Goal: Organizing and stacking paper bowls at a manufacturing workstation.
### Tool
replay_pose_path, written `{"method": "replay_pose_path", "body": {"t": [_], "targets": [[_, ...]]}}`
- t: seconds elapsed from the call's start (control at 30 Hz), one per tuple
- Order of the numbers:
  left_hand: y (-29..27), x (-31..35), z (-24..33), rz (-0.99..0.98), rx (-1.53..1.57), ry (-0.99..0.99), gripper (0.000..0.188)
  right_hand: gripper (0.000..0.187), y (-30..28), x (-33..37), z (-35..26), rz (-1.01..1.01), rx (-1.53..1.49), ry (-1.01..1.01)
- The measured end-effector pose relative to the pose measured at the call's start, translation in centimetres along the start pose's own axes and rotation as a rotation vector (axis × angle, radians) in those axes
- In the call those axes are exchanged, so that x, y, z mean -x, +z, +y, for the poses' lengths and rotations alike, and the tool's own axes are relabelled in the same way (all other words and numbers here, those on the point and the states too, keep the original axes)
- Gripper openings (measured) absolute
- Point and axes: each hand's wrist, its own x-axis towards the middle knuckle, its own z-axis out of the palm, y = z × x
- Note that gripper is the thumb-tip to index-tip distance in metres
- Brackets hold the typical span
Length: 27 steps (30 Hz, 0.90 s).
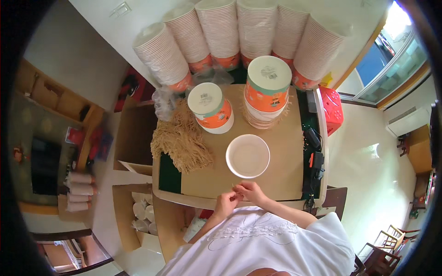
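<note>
1. Two bare hands meet at the lower middle of the frame, by the near edge of the brown cardboard sheet (283,177): the left hand (228,203) lower and to the left, the right hand (250,191) higher and to the right.
2. Both sets of fingers are curled in, tips together, as if pinching or twisting something small. I cannot tell whether anything is grasped; a thin strand could be hidden there.
3. Judging by the pose, the step in hand is fine fingertip work. It would go best with a light grip, one hand steadying while the other works, so that nothing thin snaps or bunches up.
4. Holding the wrists low and the knuckles off the white bowl (247,156) should avoid nudging it; being light paper by its look, it would probably slide easily.
5. That bowl sits upright, mouth up, near the centre of the frame, just above the right hand, with a narrow gap in the view; neither hand appears to hold it.
6. Farther from the fingers, the tan strands (182,140) lie heaped left of centre, and upside-down stacks, a short stack (214,116) and a tall stack (268,94), stand above the bowl.
</note>
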Motion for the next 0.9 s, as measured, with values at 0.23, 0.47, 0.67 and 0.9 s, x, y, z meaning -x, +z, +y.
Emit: {"method": "replay_pose_path", "body": {"t": [0.23,0.47,0.67,0.9], "targets": [[0.1,0.0,-0.4,0.01,0.081,0.098,0.012,0.021,0.2,-0.5,-3.3,-0.064,-0.117,0.102],[0.7,-1.0,-1.3,-0.002,0.209,0.106,0.009,0.011,-0.7,1.6,-6.5,-0.09,-0.184,0.007],[0.1,-1.6,-0.9,-0.013,0.192,0.086,0.009,0.012,-1.7,2.1,-7.0,-0.042,-0.367,-0.042],[-0.1,-1.1,-3.3,-0.068,-0.138,0.012,0.013,0.005,-6.0,2.1,-9.2,0.214,-0.602,-0.292]]}}
